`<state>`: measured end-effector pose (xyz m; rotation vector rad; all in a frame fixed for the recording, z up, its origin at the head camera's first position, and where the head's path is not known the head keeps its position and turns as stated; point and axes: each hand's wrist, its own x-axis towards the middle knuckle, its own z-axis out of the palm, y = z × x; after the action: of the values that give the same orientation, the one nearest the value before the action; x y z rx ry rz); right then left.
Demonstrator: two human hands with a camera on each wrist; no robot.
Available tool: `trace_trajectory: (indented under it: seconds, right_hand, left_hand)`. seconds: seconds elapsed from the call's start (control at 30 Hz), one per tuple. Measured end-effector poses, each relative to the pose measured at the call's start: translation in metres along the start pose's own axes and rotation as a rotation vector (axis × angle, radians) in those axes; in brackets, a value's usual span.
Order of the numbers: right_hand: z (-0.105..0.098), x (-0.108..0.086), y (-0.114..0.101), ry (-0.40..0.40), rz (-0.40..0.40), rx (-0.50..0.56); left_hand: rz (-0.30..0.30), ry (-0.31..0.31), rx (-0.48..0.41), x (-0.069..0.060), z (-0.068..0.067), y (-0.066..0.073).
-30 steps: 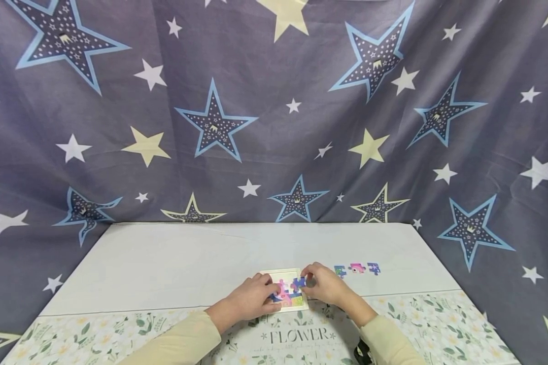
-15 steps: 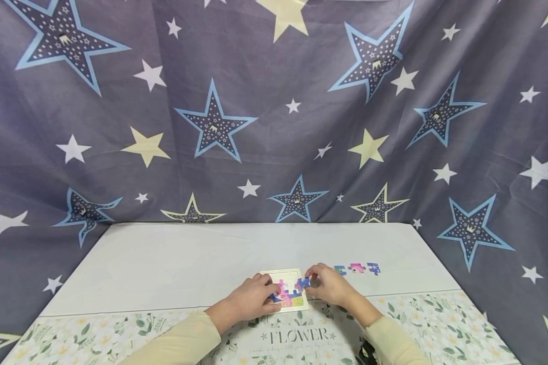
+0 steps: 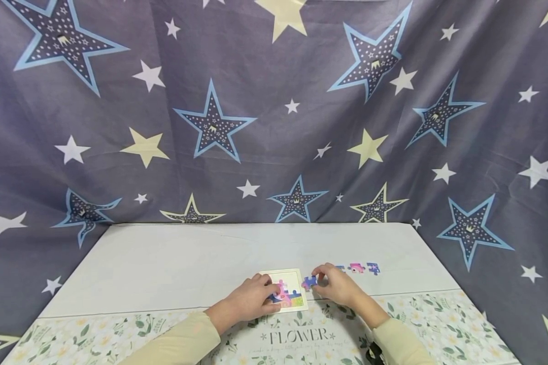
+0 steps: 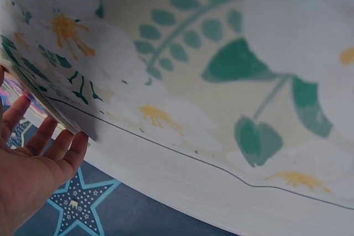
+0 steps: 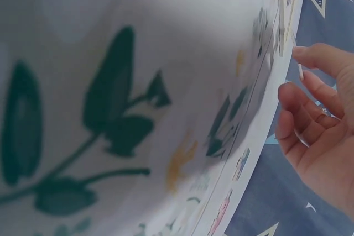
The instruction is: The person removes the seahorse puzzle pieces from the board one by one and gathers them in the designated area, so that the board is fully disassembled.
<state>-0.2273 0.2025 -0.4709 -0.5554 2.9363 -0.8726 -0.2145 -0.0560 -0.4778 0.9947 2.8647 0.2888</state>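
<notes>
A jigsaw puzzle tray (image 3: 303, 305) with a pale frame lies on the table, partly filled with pink, blue and green pieces; its left side is covered by my left hand (image 3: 251, 296). That hand grips the tray's left part, one finger over the pieces, and the left wrist view shows its fingertips along the tray's edge (image 4: 69, 127). To the right of the tray, my right hand (image 3: 335, 285) pinches a blue puzzle piece (image 3: 309, 282) with a pink corner. The right wrist view shows that piece edge-on as a thin sliver (image 5: 300, 71) between thumb and finger.
Beyond the right hand lie a pink puzzle piece (image 3: 357, 267), a blue puzzle piece (image 3: 373, 268), and another blue piece (image 3: 340, 267) partly hidden by the hand. A floral cloth (image 3: 297, 344) covers the near table. A star-patterned curtain (image 3: 265, 116) hangs around the back and sides.
My right hand has moved right, carrying the blue puzzle piece from over the tray to beside it. The left hand stays on the tray.
</notes>
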Motion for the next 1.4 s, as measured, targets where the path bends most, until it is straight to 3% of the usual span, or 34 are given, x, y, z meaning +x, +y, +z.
trace_trajectory:
  seconds: [0.2,0.47,1.0,1.4]
  right_hand:
    - [-0.004,-0.004,0.005,0.017,0.016,0.014]
    - [-0.009,-0.011,0.007,0.031,0.095,0.043]
    - [-0.022,-0.021,0.027,0.047,0.037,0.056]
    - [-0.029,-0.029,0.040,0.050,0.077,0.064]
  left_hand:
    - [-0.010,-0.012,-0.005,0.000,0.000,-0.001]
    - [-0.009,-0.017,-0.013,0.000,-0.001,-0.001]
    - [-0.001,-0.016,-0.028,-0.001,-0.003,0.000]
    - [-0.004,-0.008,-0.032,-0.001,-0.002,0.000]
